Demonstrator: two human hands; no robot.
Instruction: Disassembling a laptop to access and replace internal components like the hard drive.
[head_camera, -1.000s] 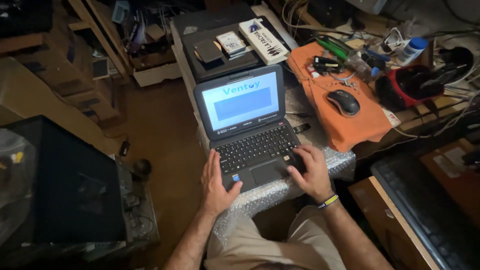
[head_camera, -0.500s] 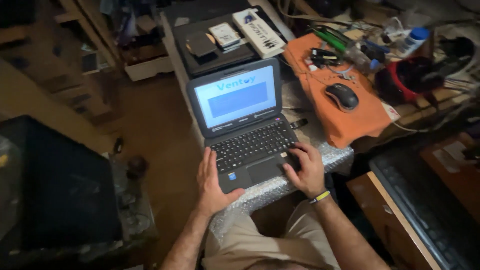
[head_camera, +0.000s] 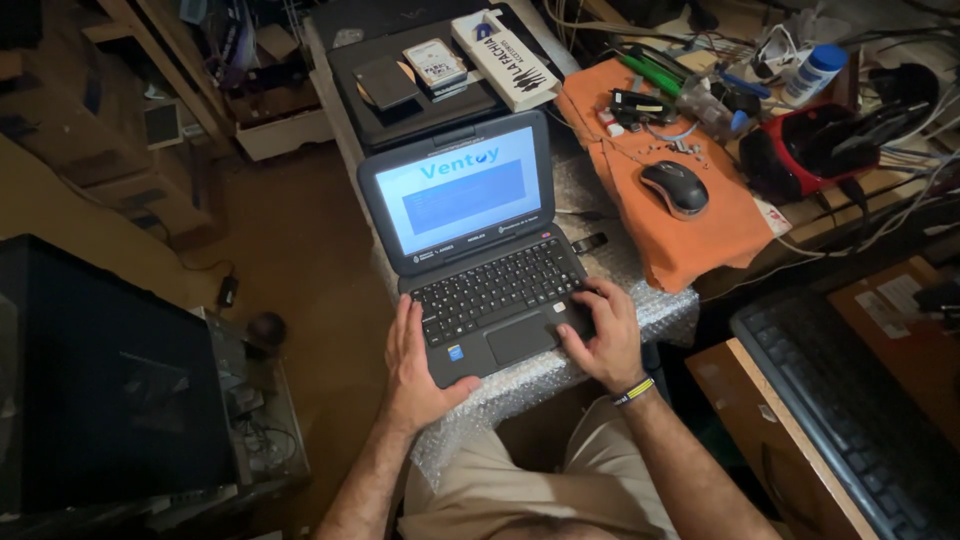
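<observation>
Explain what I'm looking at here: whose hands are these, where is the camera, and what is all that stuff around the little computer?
The camera sits on a person's head and looks down, so you see their own two bare hands and lap. The left hand rests on the left front edge of a small dark laptop; the right hand lies on its lower right corner, by the keys. Neither hand holds anything. The laptop is open, its screen lit blue, and sits on bubble wrap. To the right, a computer mouse lies on an orange cloth, beside tools and cables. Behind the laptop is a black case with small items on it. A separate black keyboard lies at lower right.
</observation>
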